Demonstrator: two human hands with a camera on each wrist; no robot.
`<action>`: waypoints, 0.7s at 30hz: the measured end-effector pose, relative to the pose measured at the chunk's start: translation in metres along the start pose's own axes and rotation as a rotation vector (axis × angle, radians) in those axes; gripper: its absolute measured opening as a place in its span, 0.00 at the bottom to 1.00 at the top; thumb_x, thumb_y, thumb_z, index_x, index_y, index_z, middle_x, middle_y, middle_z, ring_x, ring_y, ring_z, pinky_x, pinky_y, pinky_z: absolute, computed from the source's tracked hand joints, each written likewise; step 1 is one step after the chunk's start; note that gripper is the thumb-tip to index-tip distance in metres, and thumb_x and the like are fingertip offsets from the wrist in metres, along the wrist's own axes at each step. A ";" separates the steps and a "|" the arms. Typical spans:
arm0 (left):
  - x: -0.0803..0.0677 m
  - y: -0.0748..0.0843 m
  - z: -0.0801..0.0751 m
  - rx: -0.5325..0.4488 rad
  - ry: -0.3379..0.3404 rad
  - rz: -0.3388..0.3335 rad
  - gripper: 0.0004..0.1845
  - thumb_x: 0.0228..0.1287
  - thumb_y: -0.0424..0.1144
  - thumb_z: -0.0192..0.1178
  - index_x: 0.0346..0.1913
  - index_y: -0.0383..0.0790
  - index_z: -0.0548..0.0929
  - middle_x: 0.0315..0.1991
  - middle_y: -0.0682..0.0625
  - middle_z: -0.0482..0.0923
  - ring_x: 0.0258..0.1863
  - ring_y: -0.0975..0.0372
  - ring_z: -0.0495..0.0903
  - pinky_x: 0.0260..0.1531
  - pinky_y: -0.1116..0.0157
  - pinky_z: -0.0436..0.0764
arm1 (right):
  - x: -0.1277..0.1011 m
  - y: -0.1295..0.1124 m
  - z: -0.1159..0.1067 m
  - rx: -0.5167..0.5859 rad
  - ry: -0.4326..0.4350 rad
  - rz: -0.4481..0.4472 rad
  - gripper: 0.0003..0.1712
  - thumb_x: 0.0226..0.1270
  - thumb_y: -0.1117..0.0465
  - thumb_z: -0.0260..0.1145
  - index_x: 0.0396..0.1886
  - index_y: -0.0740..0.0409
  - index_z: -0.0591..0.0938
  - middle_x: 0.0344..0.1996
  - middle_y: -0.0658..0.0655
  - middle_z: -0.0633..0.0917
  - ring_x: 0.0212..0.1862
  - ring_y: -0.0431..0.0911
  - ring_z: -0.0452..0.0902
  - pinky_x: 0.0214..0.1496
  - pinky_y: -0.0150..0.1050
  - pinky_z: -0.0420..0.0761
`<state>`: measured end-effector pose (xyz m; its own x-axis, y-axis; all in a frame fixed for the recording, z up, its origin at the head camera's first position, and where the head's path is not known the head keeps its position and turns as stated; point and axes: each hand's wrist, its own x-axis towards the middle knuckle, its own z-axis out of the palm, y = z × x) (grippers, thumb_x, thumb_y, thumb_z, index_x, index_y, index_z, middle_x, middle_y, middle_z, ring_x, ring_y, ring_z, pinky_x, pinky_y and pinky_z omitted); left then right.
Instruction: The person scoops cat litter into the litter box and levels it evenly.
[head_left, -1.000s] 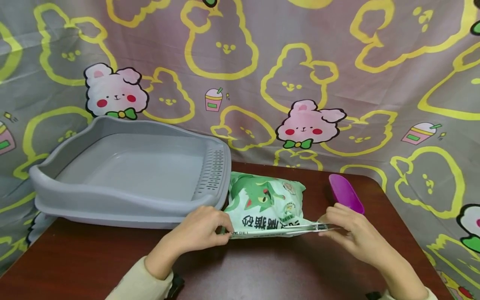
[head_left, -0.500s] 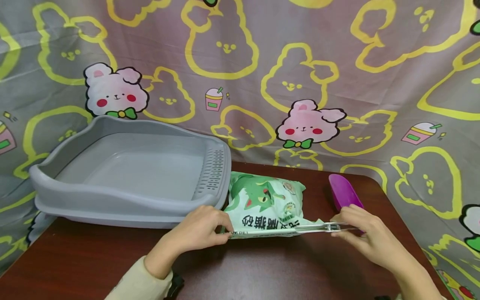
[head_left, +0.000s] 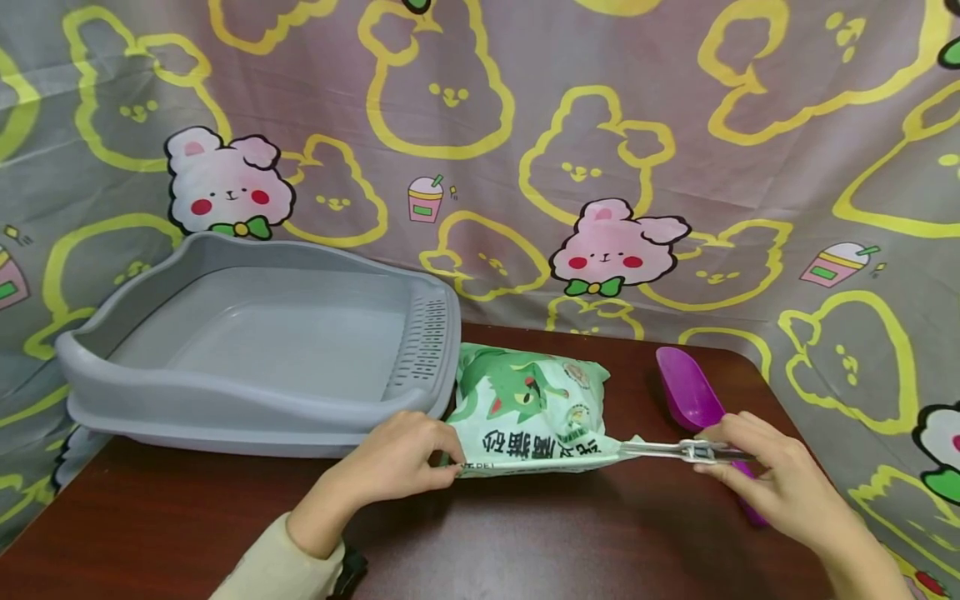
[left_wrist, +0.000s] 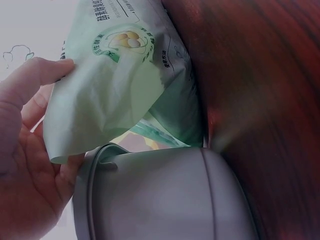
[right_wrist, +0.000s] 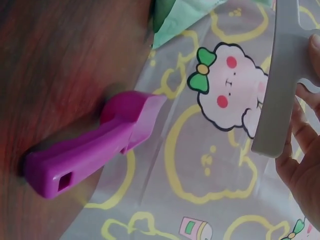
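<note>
A green and white bag of cat litter, printed with a green cat, lies on its side. My left hand pinches its near left corner; the left wrist view shows the thumb on the bag's film with fingers behind. My right hand grips a long, thin grey bag clip whose left end meets the bag's near right corner. In the right wrist view the clip is a flat bar with a tab between my fingers. The hand partly covers the purple scoop in the head view.
A large grey litter box with a slotted step stands left of the bag, close against it. The dark brown table ends at a patterned cloth behind. The scoop's handle lies toward the person.
My right hand has moved right with the clip, which has slid along the bag's near edge until only its end meets the corner. My left hand has stayed in place.
</note>
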<state>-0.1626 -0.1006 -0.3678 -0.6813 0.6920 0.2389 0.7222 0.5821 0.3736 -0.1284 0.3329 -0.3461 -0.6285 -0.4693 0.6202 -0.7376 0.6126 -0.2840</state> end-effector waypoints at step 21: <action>0.001 0.001 0.000 0.001 0.002 -0.021 0.05 0.52 0.37 0.68 0.31 0.50 0.90 0.30 0.63 0.86 0.24 0.74 0.74 0.28 0.75 0.73 | -0.021 0.020 0.009 -0.085 0.057 0.454 0.17 0.47 0.68 0.80 0.33 0.50 0.83 0.22 0.34 0.79 0.21 0.31 0.70 0.22 0.25 0.67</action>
<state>-0.1625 -0.0996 -0.3674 -0.6962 0.6790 0.2330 0.7082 0.5968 0.3772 -0.1321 0.3493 -0.3714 -0.8670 -0.1072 0.4867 -0.3665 0.7989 -0.4769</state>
